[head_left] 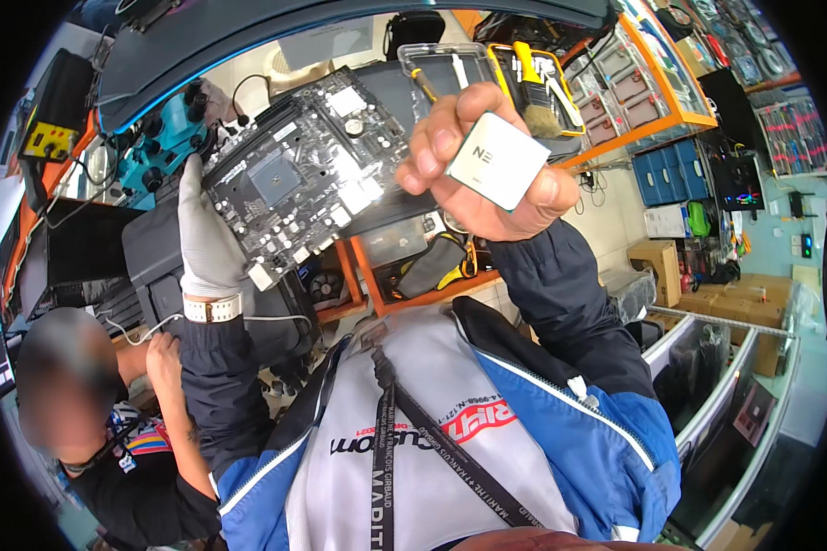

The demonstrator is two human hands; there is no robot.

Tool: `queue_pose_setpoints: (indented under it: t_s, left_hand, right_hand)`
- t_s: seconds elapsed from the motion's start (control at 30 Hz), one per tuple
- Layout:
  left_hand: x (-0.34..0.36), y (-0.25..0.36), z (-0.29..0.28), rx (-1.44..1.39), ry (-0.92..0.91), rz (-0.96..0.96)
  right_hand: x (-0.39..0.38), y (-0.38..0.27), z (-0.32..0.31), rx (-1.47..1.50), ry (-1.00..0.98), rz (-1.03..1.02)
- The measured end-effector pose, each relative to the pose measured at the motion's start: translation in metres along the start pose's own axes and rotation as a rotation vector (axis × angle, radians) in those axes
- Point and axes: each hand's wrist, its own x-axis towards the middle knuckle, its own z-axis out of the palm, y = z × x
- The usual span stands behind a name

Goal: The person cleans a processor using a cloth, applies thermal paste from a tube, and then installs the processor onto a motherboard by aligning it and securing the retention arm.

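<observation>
My left hand (pixel 209 241), in a pale grey glove, grips a black motherboard (pixel 320 151) by its left edge, with the component side facing me. The square processor socket (pixel 275 179) shows on the board's left half; I cannot make out its lever. In my bare right hand (pixel 466 204), a square processor (pixel 503 165) is held by its edges between thumb and fingers. Its silver metal lid faces me, so the contact side is hidden. The processor is apart from the board, to the right of it and raised close to the camera.
Beyond my right hand, a yellow-edged tray (pixel 574 106) holds a brush (pixel 540 115) with a yellow handle. Teal equipment (pixel 170 138) stands left of the board. A co-worker (pixel 129 468) is close at my lower left. An orange-framed glass cabinet (pixel 647 83) stands far right.
</observation>
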Motion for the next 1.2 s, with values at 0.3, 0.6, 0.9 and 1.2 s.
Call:
queue_pose_setpoints:
  t_s: [0.3, 0.6, 0.9, 1.2]
  left_hand:
    - [-0.033, -0.016, 0.007, -0.051, 0.151, 0.184]
    - [-0.053, -0.032, 0.007, -0.376, -0.091, -0.053]
    - [-0.062, -0.041, 0.014, -0.459, -0.025, -0.024]
    - [-0.069, -0.048, 0.018, -0.467, 0.023, 0.037]
  right_hand:
    - [0.008, -0.003, -0.002, -0.167, -0.016, 0.037]
    - [0.016, 0.002, -0.002, -0.259, -0.054, 0.083]
    - [0.024, 0.000, -0.007, -0.365, -0.079, 0.098]
    - [0.029, -0.013, 0.005, -0.755, 0.071, 0.221]
